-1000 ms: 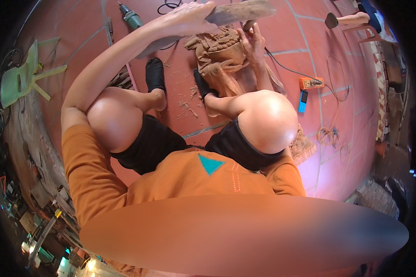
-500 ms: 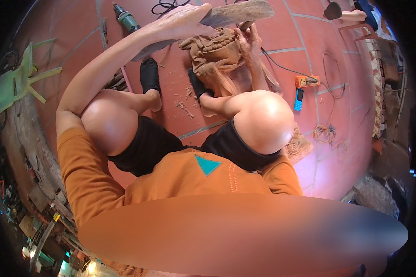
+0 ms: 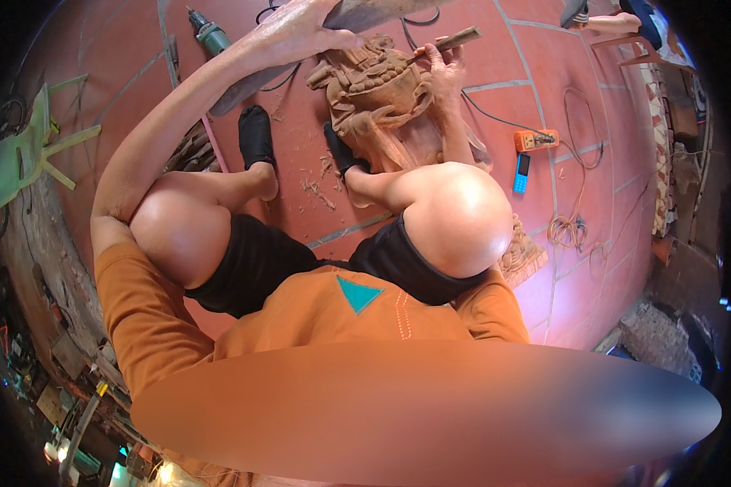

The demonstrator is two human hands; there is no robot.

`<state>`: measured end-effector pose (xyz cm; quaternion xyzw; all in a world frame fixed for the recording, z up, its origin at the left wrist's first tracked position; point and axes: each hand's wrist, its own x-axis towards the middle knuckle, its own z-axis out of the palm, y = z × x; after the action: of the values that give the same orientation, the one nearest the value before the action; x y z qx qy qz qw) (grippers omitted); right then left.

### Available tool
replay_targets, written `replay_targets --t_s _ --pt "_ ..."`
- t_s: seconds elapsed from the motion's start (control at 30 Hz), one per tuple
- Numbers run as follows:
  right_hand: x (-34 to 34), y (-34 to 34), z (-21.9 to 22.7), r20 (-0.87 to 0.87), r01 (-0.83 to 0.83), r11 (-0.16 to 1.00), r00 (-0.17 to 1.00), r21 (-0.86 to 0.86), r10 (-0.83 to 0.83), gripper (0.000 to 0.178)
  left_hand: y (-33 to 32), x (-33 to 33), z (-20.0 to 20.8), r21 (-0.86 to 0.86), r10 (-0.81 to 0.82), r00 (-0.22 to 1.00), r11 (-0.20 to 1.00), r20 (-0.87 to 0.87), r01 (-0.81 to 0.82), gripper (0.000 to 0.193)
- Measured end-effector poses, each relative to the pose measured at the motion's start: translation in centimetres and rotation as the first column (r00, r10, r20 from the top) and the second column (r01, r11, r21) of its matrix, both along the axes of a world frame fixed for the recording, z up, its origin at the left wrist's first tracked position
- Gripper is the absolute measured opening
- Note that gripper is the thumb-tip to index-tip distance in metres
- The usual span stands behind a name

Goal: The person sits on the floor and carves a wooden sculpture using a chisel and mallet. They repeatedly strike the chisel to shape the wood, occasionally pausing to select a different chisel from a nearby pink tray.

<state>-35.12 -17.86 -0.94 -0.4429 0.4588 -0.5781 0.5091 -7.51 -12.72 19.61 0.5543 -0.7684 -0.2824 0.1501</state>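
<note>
My left hand (image 3: 300, 31), at the top, is closed round a long wooden club (image 3: 374, 13); its lower end shows below my forearm, and its other end runs toward the upper edge. A brown wood carving (image 3: 386, 89) with rounded, beaded relief rests on the floor between my legs, beside my foot. My right hand (image 3: 447, 69) holds a chisel (image 3: 460, 38) by its wooden handle, which sticks out to the upper right. The thin blade slants down to the carving's upper part; whether its tip touches the wood is too small to tell.
Wood shavings (image 3: 321, 191) lie on the red tiles. A green power tool (image 3: 209, 34) is at upper left, near a pale green chair (image 3: 24, 154). On the right are an orange socket box (image 3: 536, 140), a blue phone (image 3: 521, 173) and a coiled cord (image 3: 567, 232). Another person's leg (image 3: 609, 23) shows beyond.
My left hand and the club have moved up and left, away from the chisel handle, which the club overlapped before. The chisel now shows more fully. The whole view has shifted slightly.
</note>
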Motion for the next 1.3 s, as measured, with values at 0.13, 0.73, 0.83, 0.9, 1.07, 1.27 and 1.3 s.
replay_targets --t_s 0.13,0.73,0.83,0.9,1.07,1.27,1.3 --pt "-0.2 -0.3 -0.4 -0.096 -0.075 0.996 0.993 -0.042 0.071 0.024 0.0 0.0 -0.5 0.030 -0.008 0.999 1.000 0.052 0.006 0.060" --pt "0.1 0.4 -0.8 -0.369 -0.120 0.984 0.927 -0.130 0.064 0.029 0.3 -1.6 -0.1 -0.202 -0.079 0.984 0.978 -0.160 0.046 0.051" --pt "0.1 0.1 -1.1 -0.411 -0.142 0.981 0.909 -0.131 0.076 0.027 -0.1 -1.8 -0.4 -0.077 -0.093 0.995 0.993 -0.042 0.090 0.050" --pt "0.2 -0.3 -1.1 -0.545 -0.157 0.975 0.837 -0.157 0.047 0.026 -0.5 -1.8 -0.1 0.080 -0.167 0.975 0.984 0.145 0.157 0.050" --pt "0.1 -0.1 -1.1 -0.521 -0.143 0.976 0.853 -0.165 0.037 0.027 0.0 -2.0 0.2 -0.012 -0.100 0.993 0.995 0.062 0.101 0.051" --pt "0.2 0.2 -0.9 -0.531 -0.150 0.973 0.847 -0.173 0.036 0.031 0.1 -2.2 -1.4 -0.177 -0.090 0.993 0.981 -0.079 0.074 0.053" --pt "0.2 0.2 -0.9 -0.504 -0.146 0.973 0.863 -0.176 0.039 0.030 -0.2 -2.3 -1.8 -0.166 -0.108 0.993 0.979 0.055 0.115 0.055"
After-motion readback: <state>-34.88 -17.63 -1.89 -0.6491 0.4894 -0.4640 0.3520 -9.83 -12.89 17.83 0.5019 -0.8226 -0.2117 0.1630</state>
